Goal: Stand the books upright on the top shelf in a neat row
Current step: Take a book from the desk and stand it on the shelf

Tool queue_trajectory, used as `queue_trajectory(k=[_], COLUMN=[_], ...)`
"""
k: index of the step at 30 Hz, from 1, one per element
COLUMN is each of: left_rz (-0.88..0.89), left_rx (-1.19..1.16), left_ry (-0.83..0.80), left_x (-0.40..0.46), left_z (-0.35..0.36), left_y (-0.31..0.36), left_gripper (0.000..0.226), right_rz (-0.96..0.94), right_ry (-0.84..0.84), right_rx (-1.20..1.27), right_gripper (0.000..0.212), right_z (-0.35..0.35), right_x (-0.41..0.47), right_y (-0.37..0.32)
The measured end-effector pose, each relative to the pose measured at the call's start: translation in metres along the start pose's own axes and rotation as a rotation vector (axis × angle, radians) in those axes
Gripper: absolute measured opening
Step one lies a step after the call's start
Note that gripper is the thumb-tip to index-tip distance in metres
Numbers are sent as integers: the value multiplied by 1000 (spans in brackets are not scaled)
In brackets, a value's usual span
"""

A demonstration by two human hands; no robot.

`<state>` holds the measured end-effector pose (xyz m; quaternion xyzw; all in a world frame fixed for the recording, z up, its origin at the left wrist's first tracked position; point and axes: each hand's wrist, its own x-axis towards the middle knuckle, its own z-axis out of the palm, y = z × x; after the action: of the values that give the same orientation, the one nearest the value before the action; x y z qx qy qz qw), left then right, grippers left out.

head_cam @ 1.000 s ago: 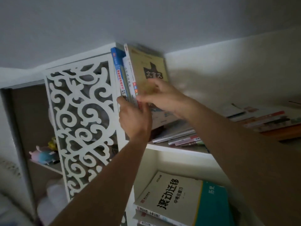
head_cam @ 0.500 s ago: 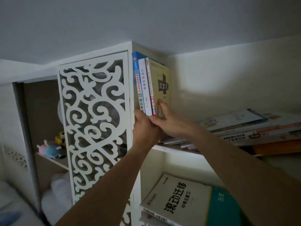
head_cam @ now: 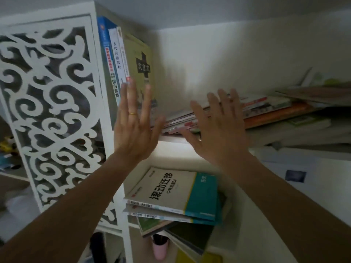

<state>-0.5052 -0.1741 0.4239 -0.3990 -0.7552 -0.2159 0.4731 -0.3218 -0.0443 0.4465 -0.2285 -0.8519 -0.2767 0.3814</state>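
White fretwork, cut in curling scrolls, forms the side panel [head_cam: 51,103] at the left end of the top shelf [head_cam: 171,138]. Just right of it stand four books with their long axes vertical and spines facing near: a blue-spined book [head_cam: 106,54] against the panel, a white-spined book [head_cam: 116,59], a thin pale book [head_cam: 123,54], and an olive-covered book [head_cam: 142,59] whose matte front cover, with a dark block of characters, faces right. The row leans slightly, tops tipped toward the right.

The left hand [head_cam: 134,128] is spread wide and flat, fingers straight and pointing up in front of the lower spines; a gold ring sits on one finger. Whether the fingertips touch the books cannot be told. The right hand [head_cam: 218,126] is also wide, fingers splayed, holding nothing, in front of a stack of flat-lying books [head_cam: 266,109] whose long axes run left to right along the shelf, thin glossy edges facing near, an orange one among them.

On the lower shelf lies a cream and teal book [head_cam: 171,192] atop a loose pile, and below it a pink cup [head_cam: 160,249].
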Motion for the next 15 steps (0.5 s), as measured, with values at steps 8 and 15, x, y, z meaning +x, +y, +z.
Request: queue_trajectory(k=[8, 15], left_rz=[28, 275], left_rx=[-64, -404], left_ry=[-244, 127], left_x=[-2, -138], left_z=[-5, -57], left_y=[21, 147], left_gripper=[83, 37], right_rz=[-5, 136], right_ry=[-29, 356], right_rx=[23, 438], right_gripper=[71, 40], right_z=[2, -13], right_x=[-10, -183], right_y=[9, 17])
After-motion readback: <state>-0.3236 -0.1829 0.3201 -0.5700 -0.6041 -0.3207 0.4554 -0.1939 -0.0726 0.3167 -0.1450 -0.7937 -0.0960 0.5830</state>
